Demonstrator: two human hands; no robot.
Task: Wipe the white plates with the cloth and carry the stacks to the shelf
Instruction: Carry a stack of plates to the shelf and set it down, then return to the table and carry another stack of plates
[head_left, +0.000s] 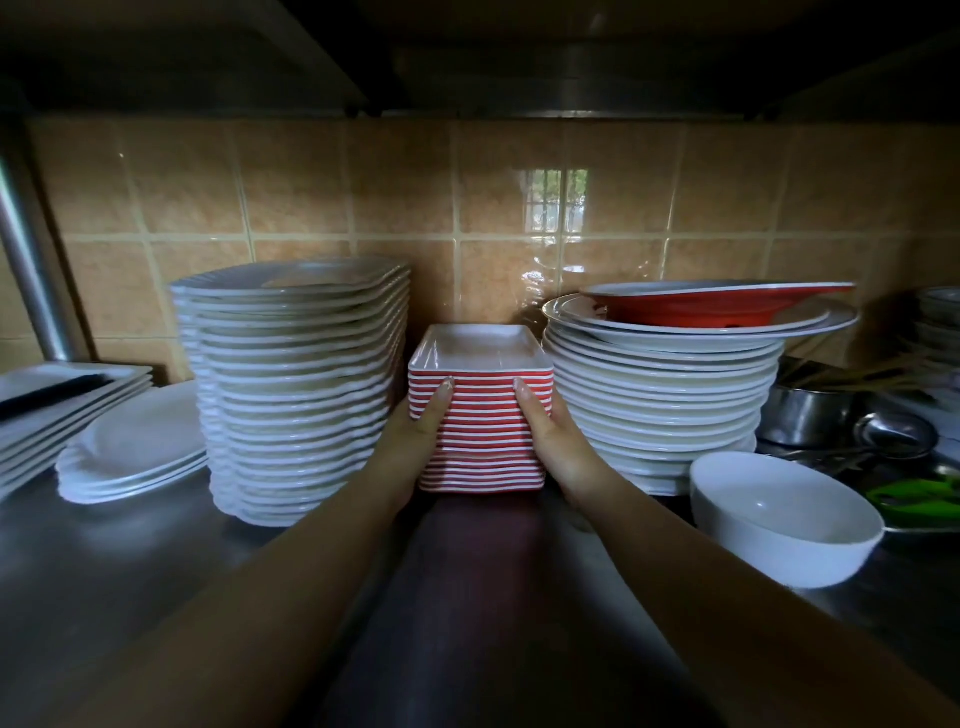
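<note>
So the person has both hands on a stack of small square dishes, red outside and white inside (480, 410), which sits on the stainless steel shelf (130, 561) dead centre. The left hand (415, 441) grips the stack's left side with the thumb up the front face, and the right hand (553, 441) does the same on the right, so it's clamped between both. Whether it's being set down or picked up, can't tell from this. By the looks of it, the carrying part is well along: at 9 o'clock of the red stack there's a tall stack of scalloped white plates (296, 395), and at 3 o'clock a stack of round white plates (665, 405) with a red shallow bowl (711, 306) tipped on top. No cloth in view anywhere, so wiping seems on hold for now, and how many plates are left elsewhere isn't visible. Further out at 9 o'clock are flat white oval plates (135, 452) and white rectangular trays (67, 400); around 4 o'clock a white round bowl (784, 514), with steel pots (810, 415) and something green (919, 493) beyond at 3. Behind it all is a glossy tan tiled wall (311, 192), and another dark shelf hangs overhead. Pretty dim in there.
</note>
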